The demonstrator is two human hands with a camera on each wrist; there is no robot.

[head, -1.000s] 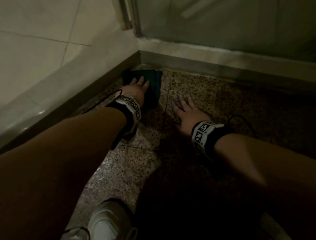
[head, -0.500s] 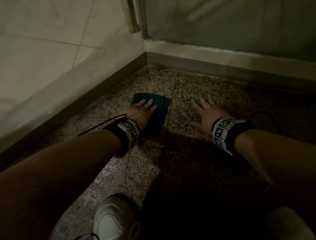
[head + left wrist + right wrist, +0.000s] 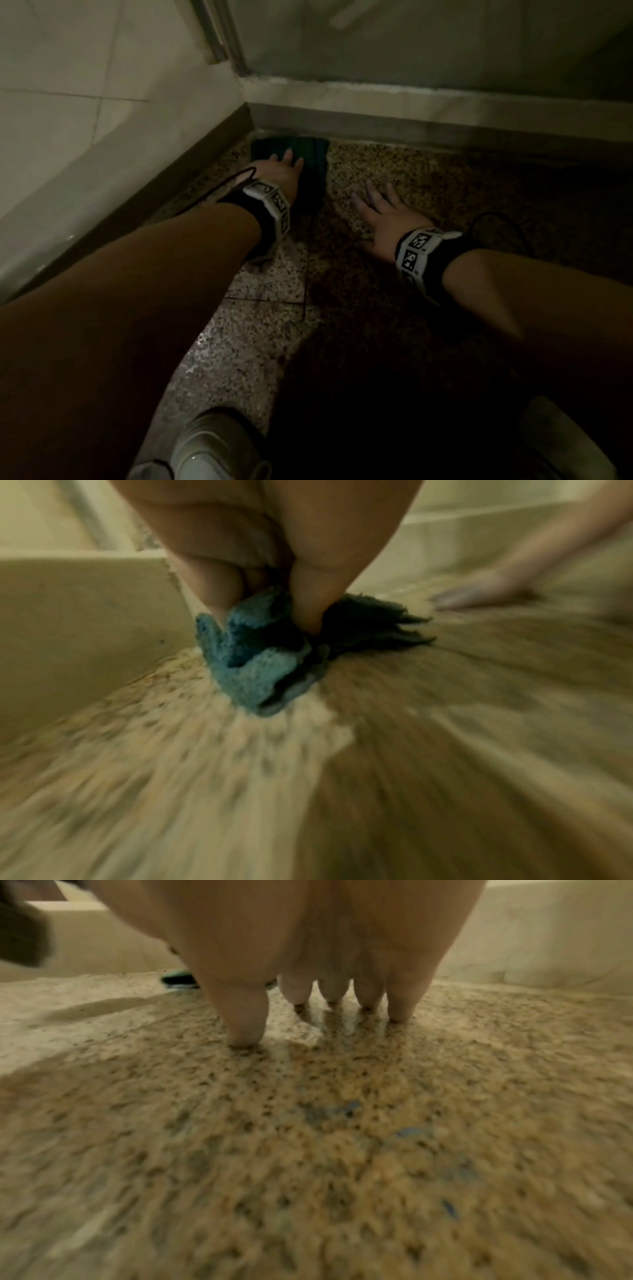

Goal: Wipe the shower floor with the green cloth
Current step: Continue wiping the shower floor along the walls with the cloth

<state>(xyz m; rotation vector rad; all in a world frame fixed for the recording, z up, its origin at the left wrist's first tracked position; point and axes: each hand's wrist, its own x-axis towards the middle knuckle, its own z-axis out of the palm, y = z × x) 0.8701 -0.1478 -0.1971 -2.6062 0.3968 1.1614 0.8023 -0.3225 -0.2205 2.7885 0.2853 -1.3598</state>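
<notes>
The green cloth lies on the speckled stone shower floor, pushed into the far left corner against the raised kerb. My left hand presses down on it with straight fingers. In the left wrist view the cloth bunches up between the thumb and fingers of my left hand, and the picture is blurred by motion. My right hand lies flat on the bare floor to the right of the cloth, fingers spread. In the right wrist view my right hand has its fingertips on the stone, with the cloth behind the thumb.
A tiled wall with a low ledge runs along the left. A kerb below a glass panel closes the far side. My white shoe stands near the bottom; another shows dimly at the right.
The left hand had drawn the cloth back toward me half a second ago; now it has pushed it forward into the corner again. The right hand stays flat on the floor.
</notes>
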